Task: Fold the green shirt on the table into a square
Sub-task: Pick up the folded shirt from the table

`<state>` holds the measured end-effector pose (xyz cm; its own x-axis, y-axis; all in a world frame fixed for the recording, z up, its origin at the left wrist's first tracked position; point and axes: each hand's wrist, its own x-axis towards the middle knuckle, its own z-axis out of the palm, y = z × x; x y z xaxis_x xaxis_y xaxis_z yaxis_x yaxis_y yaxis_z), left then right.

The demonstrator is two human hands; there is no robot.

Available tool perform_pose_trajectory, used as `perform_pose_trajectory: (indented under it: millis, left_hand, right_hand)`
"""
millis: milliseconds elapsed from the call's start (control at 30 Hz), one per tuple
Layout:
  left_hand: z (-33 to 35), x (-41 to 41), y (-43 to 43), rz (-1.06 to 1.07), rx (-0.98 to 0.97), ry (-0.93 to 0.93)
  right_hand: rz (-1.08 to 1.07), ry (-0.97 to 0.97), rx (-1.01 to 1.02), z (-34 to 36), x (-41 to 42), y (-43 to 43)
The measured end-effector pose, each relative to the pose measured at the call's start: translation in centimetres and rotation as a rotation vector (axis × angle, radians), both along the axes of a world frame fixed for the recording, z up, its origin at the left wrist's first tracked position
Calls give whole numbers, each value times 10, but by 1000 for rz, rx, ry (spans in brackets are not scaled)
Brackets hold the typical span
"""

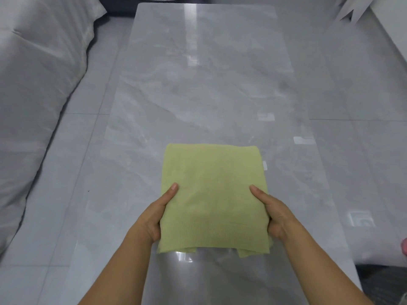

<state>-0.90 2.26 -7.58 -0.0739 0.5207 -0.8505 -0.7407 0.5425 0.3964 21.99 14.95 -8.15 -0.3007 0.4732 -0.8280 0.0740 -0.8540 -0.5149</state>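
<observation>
The green shirt (212, 194) lies folded into a near-square on the glossy grey marble table (207, 84), close to the near end. Its ribbed hem faces me, and a lower layer pokes out at the near right corner. My left hand (157, 213) grips the shirt's left edge, thumb on top and fingers tucked underneath. My right hand (273, 213) holds the right edge the same way. Both thumbs press flat on the fabric.
A sofa under a grey-white cover (33, 95) runs along the left of the table. Grey floor tiles (363, 84) lie on both sides. A white object (352, 7) sits at the top right, and something pink (404, 245) shows at the right edge.
</observation>
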Motion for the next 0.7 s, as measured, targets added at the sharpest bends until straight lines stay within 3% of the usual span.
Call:
perform_pose_trajectory:
  millis: [300, 700]
  left_hand:
    - [8, -1, -9, 34, 71, 34]
    - [64, 33, -62, 82, 119, -20]
  right_hand:
    - [-49, 96, 50, -4, 5, -9]
    - [-44, 155, 116, 58, 37, -43]
